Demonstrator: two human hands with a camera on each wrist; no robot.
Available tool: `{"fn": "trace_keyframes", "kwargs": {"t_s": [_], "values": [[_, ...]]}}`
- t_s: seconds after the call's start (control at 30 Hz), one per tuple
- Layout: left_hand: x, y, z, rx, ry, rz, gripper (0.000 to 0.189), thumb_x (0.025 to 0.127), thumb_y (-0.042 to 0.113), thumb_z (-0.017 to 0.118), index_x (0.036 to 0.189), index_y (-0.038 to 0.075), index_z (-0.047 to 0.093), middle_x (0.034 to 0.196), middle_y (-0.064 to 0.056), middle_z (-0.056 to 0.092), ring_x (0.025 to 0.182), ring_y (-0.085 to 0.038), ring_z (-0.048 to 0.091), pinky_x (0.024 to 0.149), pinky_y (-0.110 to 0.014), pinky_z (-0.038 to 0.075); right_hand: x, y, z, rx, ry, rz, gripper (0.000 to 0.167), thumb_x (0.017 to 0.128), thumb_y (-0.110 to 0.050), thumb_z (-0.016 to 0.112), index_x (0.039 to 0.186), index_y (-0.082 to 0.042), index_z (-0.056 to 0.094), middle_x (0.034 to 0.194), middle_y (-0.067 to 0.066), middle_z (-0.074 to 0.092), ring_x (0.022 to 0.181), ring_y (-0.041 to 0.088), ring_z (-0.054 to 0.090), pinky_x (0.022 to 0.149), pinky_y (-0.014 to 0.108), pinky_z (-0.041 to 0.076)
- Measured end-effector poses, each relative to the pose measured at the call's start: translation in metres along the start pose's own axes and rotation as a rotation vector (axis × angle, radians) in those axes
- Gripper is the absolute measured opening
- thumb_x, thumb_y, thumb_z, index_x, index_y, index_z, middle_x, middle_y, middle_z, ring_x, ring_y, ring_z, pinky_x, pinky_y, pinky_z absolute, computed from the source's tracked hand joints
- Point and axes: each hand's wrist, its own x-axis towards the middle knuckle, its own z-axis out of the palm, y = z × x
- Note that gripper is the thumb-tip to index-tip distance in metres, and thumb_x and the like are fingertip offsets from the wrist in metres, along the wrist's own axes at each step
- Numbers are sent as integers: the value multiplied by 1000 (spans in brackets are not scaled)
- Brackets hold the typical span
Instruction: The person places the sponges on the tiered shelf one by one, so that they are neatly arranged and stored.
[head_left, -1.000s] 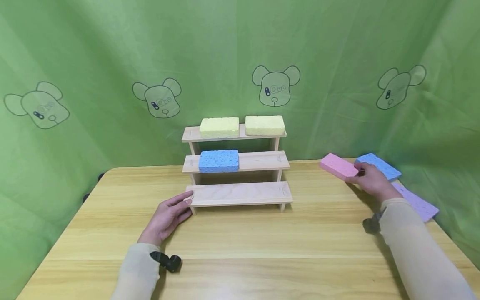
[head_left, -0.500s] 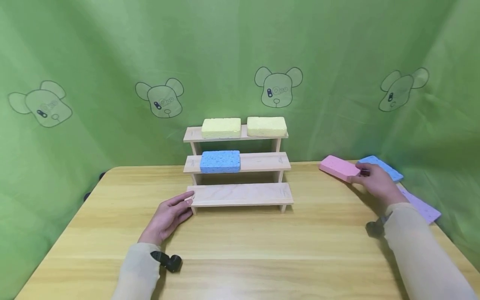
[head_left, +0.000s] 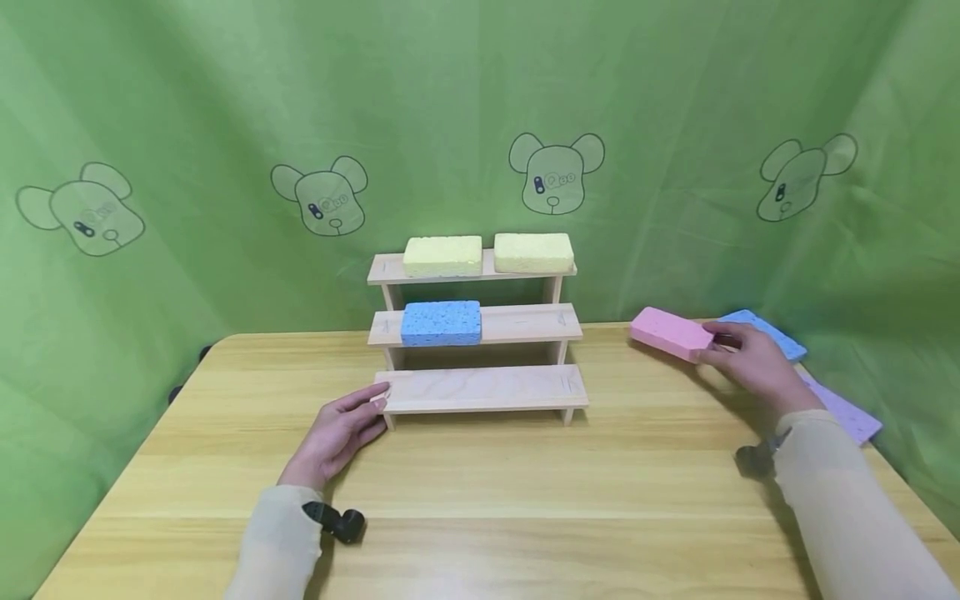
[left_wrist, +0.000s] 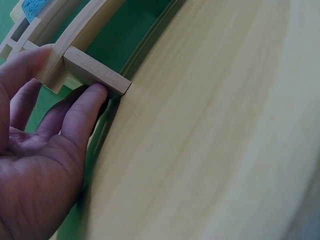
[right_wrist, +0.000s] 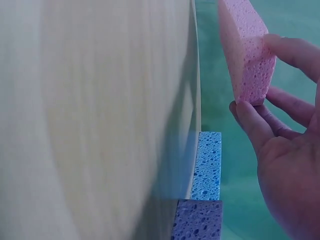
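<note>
My left hand [head_left: 333, 437] grips the left end of the bottom step of a three-tier wooden shelf [head_left: 480, 388]. In the left wrist view its fingers reach around the board's end and touch the leg. At the right, my right hand [head_left: 757, 364] pinches the near end of a pink sponge [head_left: 666, 332] between thumb and fingers, holding it raised off the table. On the top tier sit two pale yellow sponges, a left one [head_left: 442, 257] and a right one [head_left: 533, 253]. One blue sponge [head_left: 441, 323] lies on the left half of the middle tier.
Another blue sponge [right_wrist: 209, 165] and a purple sponge [right_wrist: 197, 220] lie along the right edge of the wooden table [head_left: 480, 500], partly behind the right hand and sleeve in the head view. A green curtain [head_left: 450, 100] hangs closely around the back and sides.
The pink sponge has shifted slightly leftward in my right hand's grip. My left hand keeps its place on the shelf, and the head view has moved a little.
</note>
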Motion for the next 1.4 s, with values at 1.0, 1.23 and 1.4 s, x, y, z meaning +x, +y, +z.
{"fn": "trace_keyframes", "kwargs": {"t_s": [1.0,1.23,1.4], "values": [[1,-1,0,12,-3,0,51,94,8,66,141,-3,49,148,-22,39,116,-23,59,100,-35,48,-29,-55,-23,185,42,-134,57,92,-23,72,141,-4,51,134,6,45,104,-9,51,85,5,44],[0,0,0,13,-4,0,50,94,8,66,141,-3,49,148,-22,39,115,-23,59,100,-35,48,-33,-71,-24,198,45,-191,54,91,-18,73,139,-4,54,133,3,47,107,-9,52,86,7,45],[0,0,0,7,-4,2,49,94,7,66,140,-2,50,149,-21,39,115,-22,60,99,-35,49,-35,-84,-23,231,37,-225,53,91,-14,73,138,-3,54,132,3,47,109,-6,53,88,10,46]]}}
